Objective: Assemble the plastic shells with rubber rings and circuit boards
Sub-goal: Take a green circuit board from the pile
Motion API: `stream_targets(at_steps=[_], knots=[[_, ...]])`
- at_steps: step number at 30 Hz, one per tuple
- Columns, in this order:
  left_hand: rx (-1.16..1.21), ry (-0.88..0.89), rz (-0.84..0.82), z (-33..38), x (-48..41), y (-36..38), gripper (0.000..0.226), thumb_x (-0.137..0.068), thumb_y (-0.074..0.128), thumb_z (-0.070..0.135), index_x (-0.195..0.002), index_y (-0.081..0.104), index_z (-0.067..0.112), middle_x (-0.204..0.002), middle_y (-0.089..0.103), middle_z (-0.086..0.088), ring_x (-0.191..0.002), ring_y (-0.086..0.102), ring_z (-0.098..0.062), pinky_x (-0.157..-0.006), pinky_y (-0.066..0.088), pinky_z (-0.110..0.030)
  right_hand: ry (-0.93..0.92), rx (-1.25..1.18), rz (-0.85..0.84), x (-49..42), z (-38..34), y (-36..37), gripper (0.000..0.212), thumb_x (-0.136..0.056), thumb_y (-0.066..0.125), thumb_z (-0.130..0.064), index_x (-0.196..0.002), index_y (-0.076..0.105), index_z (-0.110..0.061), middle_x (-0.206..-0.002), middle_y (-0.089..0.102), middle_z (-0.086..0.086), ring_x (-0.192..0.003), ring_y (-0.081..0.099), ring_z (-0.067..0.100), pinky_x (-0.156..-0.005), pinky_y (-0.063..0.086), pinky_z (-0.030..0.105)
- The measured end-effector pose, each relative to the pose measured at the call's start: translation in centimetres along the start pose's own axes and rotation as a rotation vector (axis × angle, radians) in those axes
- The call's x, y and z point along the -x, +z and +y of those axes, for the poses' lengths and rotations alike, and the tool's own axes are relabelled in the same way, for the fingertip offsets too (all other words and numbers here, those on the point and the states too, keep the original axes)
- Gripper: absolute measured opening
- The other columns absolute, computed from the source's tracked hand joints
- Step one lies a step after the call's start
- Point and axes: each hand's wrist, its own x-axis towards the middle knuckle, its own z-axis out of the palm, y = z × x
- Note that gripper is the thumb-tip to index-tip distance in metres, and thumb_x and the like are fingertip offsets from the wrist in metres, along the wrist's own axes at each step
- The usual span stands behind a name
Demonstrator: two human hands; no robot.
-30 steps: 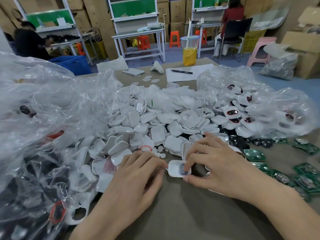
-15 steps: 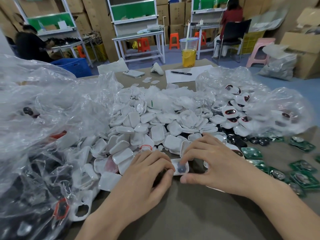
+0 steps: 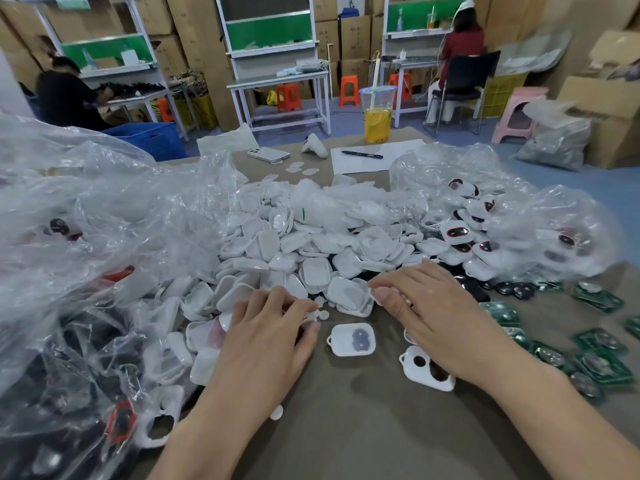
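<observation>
A white plastic shell (image 3: 352,339) with a dark part inside lies open side up on the brown table, between my hands and touched by neither. My left hand (image 3: 270,330) rests palm down at the near edge of the pile of white shells (image 3: 311,251), fingers bent onto small white discs. My right hand (image 3: 429,313) reaches flat over the pile, its fingertips touching a shell's edge. A second shell (image 3: 427,375) with two holes lies partly under my right wrist. Green circuit boards (image 3: 595,365) are spread at the right, with black rubber pieces (image 3: 512,289) beyond them.
A large crumpled plastic bag (image 3: 86,254) with dark parts fills the left. Another bag (image 3: 502,230) at the right holds shells with red-rimmed windows. Far on the table are a phone (image 3: 268,154), paper with a pen (image 3: 362,154) and a drink cup (image 3: 376,116). People sit at benches behind.
Both hands have let go of the shell with the dark part, which now lies alone on the table. They have moved forward onto the pile's near edge.
</observation>
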Motion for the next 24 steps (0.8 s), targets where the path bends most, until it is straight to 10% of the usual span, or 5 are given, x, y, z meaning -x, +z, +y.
stream_targets(at_steps=[19, 24], knots=[[0.027, 0.033, 0.078, -0.6, -0.4, 1.1, 0.006, -0.088, 0.072, 0.025, -0.094, 0.073, 0.024, -0.088, 0.063, 0.006, -0.086, 0.061, -0.026, -0.075, 0.05, -0.042, 0.061, -0.068, 0.26, -0.3, 0.8, 0.0, 0.017, -0.095, 0.058, -0.036, -0.101, 0.072, -0.032, -0.101, 0.066, -0.021, -0.1, 0.053, 0.004, -0.095, 0.036, 0.02], [0.059, 0.031, 0.132, -0.8, -0.1, 1.3, 0.008, -0.094, 0.064, 0.026, -0.092, 0.071, 0.024, -0.087, 0.061, 0.008, -0.084, 0.059, -0.023, -0.076, 0.048, -0.039, 0.177, 0.022, 0.455, 2.2, 0.0, -1.5, 0.009, -0.094, 0.066, -0.019, -0.101, 0.073, -0.02, -0.097, 0.071, -0.01, -0.092, 0.063, 0.017, -0.088, 0.046, 0.037]])
